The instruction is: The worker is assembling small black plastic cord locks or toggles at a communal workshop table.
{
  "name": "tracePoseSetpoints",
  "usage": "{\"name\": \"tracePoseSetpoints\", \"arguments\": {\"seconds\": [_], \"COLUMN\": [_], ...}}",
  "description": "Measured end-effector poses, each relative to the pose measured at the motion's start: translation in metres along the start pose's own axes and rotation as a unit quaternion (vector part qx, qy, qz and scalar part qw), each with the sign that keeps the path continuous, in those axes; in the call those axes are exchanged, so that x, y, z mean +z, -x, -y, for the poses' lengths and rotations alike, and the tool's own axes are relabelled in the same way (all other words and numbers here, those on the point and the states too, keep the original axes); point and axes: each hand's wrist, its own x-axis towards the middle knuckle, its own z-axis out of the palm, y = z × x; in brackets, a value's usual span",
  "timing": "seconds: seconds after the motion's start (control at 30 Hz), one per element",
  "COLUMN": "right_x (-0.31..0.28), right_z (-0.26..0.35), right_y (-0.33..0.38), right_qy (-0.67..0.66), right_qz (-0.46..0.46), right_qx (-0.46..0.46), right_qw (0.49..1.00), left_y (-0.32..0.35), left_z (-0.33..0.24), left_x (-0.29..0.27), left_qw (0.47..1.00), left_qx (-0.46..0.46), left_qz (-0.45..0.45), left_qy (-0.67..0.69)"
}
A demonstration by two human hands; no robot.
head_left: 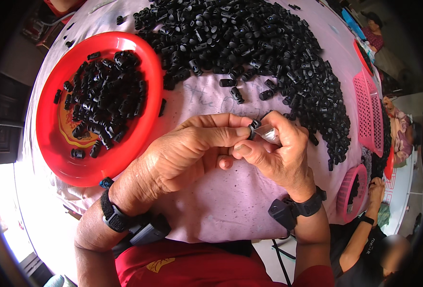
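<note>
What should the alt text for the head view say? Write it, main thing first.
Two hands meet over a pink cloth: the left hand and right hand pinch a small black plastic piece between fingertips. A big heap of black pieces lies beyond, a red tray holding more at left.

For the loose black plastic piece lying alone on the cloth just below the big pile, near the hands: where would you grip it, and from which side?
Grip the loose black piece across its short width, on its two long sides, coming straight down from above. It lies flat on the pink cloth, apart from the big pile, with bare cloth on both sides for fingertips. A thumb-and-forefinger pinch seems best, like the one the left hand and right hand use now.
</note>
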Motion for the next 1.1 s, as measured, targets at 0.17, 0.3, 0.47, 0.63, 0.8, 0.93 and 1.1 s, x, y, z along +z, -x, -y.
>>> {"name": "tracePoseSetpoints", "arguments": {"seconds": [0.17, 0.3, 0.47, 0.63, 0.8, 0.93, 1.1], "right_x": [0.0038, 0.0015, 0.0015, 0.0032, 0.0046, 0.0048, 0.007], "right_z": [-0.0047, -0.0025, -0.0053, -0.0052, -0.0042, -0.0046, -0.0066], "right_y": [0.0021, 0.0011, 0.0018, 0.0029, 0.0032, 0.0037, 0.0048], "right_qy": [-0.027, 0.004, 0.009, 0.0, 0.003, 0.019, 0.006], "right_qz": [-0.017, -0.011, -0.012, -0.016, -0.024, -0.021, -0.02], "right_qx": [0.023, 0.016, -0.004, 0.007, 0.016, 0.021, 0.036], "right_qw": [0.999, 1.0, 1.0, 1.0, 1.0, 0.999, 0.999], "left_y": [-0.0017, -0.0012, 0.0, 0.0005, -0.0007, -0.0019, -0.0021], "left_z": [0.0008, 0.0015, 0.0009, -0.0003, 0.0017, 0.0035, 0.005], "left_x": [-0.0007, -0.0011, -0.0016, 0.0014, 0.0005, -0.001, -0.0029], "left_qw": [1.0, 1.0, 1.0, 1.0, 1.0, 1.0, 0.999], "left_qx": [0.005, 0.018, 0.021, 0.011, 0.021, 0.029, 0.032], "left_qz": [0.0, 0.007, 0.008, 0.005, -0.002, 0.001, 0.008], "left_qy": [0.008, 0.003, 0.001, -0.007, -0.003, -0.004, 0.01]}}
